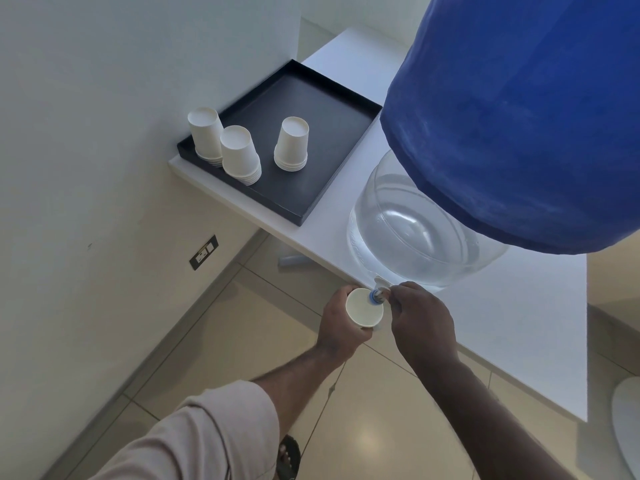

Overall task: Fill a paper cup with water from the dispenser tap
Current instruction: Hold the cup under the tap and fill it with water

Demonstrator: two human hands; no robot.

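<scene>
A person's left hand (341, 318) clasps a paper cup (364, 307) directly beneath the dispenser tap (379, 295) to catch water, while the right hand (420, 315) pinches the tap's lever at the counter (485, 323) edge.

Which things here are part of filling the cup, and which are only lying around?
Part of the job:
- paper cup, in the left hand
- tap, touched by the right hand
- water jar

Only lying around:
- three stacks of upturned cups
- black tray
- wall socket
</scene>
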